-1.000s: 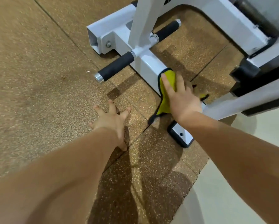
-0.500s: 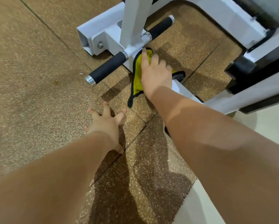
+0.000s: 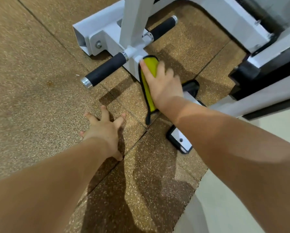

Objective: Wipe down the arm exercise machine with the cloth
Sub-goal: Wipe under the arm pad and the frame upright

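Left hand (image 3: 105, 130) is being braced on the speckled brown rubber floor (image 3: 40, 98), centre-left, fingers splayed, holding nothing. Right hand (image 3: 164, 86) is being pressed flat, fingers extended, onto the soft yellow black-edged cloth (image 3: 150, 68) at frame centre, over the low beam of the white steel arm exercise machine (image 3: 134, 17). Cloth likely light, limp: palm pinning advised. Frame likely rigid, heavy.

Head-height view, steeply down, close.

Left hand (image 3: 105, 130) splayed palm-down, right hand (image 3: 164, 84) flat, fingers extended
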